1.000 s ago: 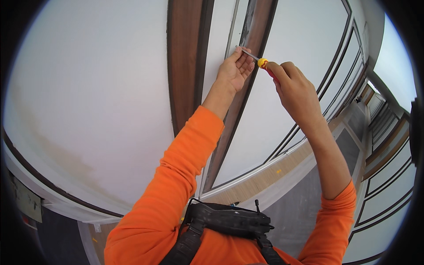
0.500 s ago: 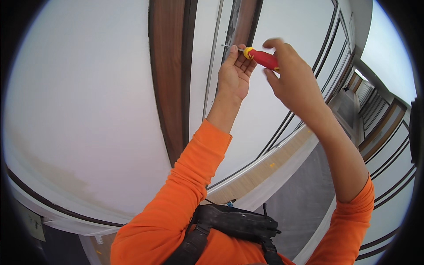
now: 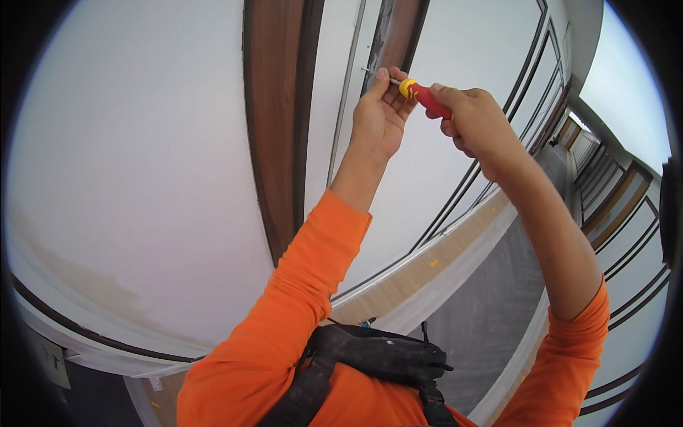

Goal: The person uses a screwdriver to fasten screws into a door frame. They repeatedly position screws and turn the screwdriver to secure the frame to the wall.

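A screwdriver (image 3: 430,99) with a red and yellow handle points left toward a pale metal strip beside the dark door frame. My right hand (image 3: 478,122) is closed around the back end of its handle. Near the tip, my left hand (image 3: 384,117) pinches the metal shaft between thumb and fingers, palm turned toward me. A small screw (image 3: 366,69) shows just past the left thumb, sticking out at the strip; whether the tip sits in its head is too small to tell.
Brown wood trim (image 3: 274,107) runs down the wall to the left of my hands. White wall panels (image 3: 469,57) with dark edges stand behind them. A black pouch (image 3: 380,359) hangs at my chest. A corridor with a grey floor covering (image 3: 491,299) stretches away right.
My right hand has closed from loosely spread fingers into a grip on the screwdriver handle. My left hand stays at the shaft, and the view has shifted slightly.
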### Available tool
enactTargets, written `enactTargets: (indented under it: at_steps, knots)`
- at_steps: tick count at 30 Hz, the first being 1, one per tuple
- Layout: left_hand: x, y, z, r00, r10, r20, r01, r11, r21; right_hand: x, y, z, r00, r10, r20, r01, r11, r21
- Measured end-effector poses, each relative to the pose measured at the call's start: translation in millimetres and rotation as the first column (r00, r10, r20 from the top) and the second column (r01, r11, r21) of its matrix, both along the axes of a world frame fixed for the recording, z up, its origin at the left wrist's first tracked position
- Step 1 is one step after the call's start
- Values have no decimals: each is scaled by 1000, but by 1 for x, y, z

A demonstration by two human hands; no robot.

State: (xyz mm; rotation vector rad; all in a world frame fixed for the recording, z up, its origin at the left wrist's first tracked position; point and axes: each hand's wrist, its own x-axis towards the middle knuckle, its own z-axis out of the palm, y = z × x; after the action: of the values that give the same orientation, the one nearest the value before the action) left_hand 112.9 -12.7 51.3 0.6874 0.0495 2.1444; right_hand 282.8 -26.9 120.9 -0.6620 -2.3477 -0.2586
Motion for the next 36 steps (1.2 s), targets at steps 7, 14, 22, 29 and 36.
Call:
enactTargets:
  at_steps: [7, 14, 22, 29, 36]
  knots:
    - [4, 5, 5, 994, 48, 101, -37, 993, -114, 5, 2, -5, 989, -17, 144, -89, 709, 700]
    - [10, -7, 4, 990, -74, 118, 74, 997, 9, -10, -13, 41, 946, -93, -310, -178, 648, -740]
    - [8, 37, -10, 994, -107, 7, 106, 993, 47, 6, 1, 1, 987, -122, 104, 33, 791, 611]
    - [-32, 2, 0, 993, -120, 15, 119, 992, 46, -8, -24, 18, 990, 141, 18, -139, 988, -64]
    - [-42, 22, -22, 933, -331, -140, 357, 898, 258, -9, 2, 1, 989, 93, 114, -116, 970, 214]
